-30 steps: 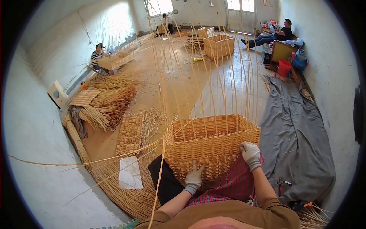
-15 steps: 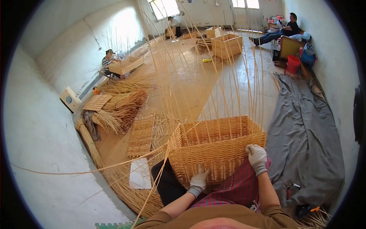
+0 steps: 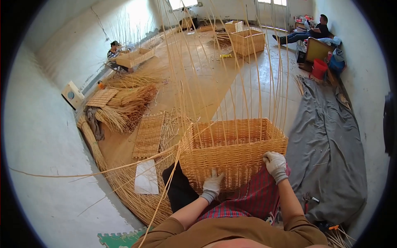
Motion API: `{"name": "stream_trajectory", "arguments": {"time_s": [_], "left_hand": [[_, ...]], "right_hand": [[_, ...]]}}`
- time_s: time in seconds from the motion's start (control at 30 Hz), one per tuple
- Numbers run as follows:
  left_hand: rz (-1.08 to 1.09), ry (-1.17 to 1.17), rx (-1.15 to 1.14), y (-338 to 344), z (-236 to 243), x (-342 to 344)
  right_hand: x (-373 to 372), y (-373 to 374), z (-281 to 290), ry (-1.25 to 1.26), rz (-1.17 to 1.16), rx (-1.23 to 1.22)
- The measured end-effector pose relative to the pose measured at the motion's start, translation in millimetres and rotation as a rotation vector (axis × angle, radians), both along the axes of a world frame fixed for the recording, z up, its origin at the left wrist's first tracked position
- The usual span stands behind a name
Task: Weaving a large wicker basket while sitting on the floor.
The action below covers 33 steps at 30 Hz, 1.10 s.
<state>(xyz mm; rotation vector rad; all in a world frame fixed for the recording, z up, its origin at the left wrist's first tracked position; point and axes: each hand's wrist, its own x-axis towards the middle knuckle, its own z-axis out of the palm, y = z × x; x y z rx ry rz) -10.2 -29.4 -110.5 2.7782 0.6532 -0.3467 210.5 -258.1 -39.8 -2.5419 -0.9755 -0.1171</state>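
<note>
A rectangular wicker basket (image 3: 231,162) rests tilted across my lap, its front wall facing me. Long upright stakes (image 3: 244,89) rise from its walls, and loose weaving strands (image 3: 136,166) trail off its left corner. My left hand (image 3: 212,185), in a pale work glove, lies against the lower front wall with fingers spread. At the wall's right end, my gloved right hand (image 3: 275,164) is closed on the basket, its fingertips partly hidden. Beneath the basket is a red-and-blue patterned cloth (image 3: 252,202) over my legs.
Willow rods (image 3: 132,198) and a flat woven panel (image 3: 149,135) lie to the left. A grey cloth (image 3: 326,153) with pliers (image 3: 308,200) covers the floor at right. Farther off are more baskets (image 3: 247,42), a red bucket (image 3: 319,69) and several seated people.
The view has shifted slightly, moving the surroundings a little in the picture. Both hands keep nearly the same places on the basket.
</note>
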Motion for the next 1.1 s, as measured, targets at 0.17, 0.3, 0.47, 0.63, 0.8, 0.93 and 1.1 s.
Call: {"name": "stream_trajectory", "arguments": {"time_s": [0.17,0.3,0.47,0.63,0.8,0.93,1.1], "left_hand": [[-0.027,-0.091,-0.022,13.2,-19.3,0.3],[0.336,-1.064,-0.297,54.2,7.5,-4.0],[0.874,-1.124,-0.033,143.9,14.0,-31.4],[0.733,-1.104,-0.258,155.4,41.5,-10.4],[0.616,-1.096,-0.164,163.7,40.8,-19.6],[0.593,-1.423,-1.202,182.9,23.3,-39.5],[0.283,-1.107,-0.168,143.7,47.3,-53.5]], "right_hand": [[-6.7,28.9,4.8,0.147,0.099,0.353],[-33.9,68.2,44.1,0.282,0.261,0.267],[-83.8,120.3,32.8,0.494,0.452,0.184],[-135.6,172.2,40.8,0.503,0.641,0.131],[-184.3,261.8,60.1,0.193,0.87,0.413],[-193.7,271.4,78.1,0.067,1.005,0.154],[-92.2,221.2,15.0,0.979,0.014,0.957]]}}
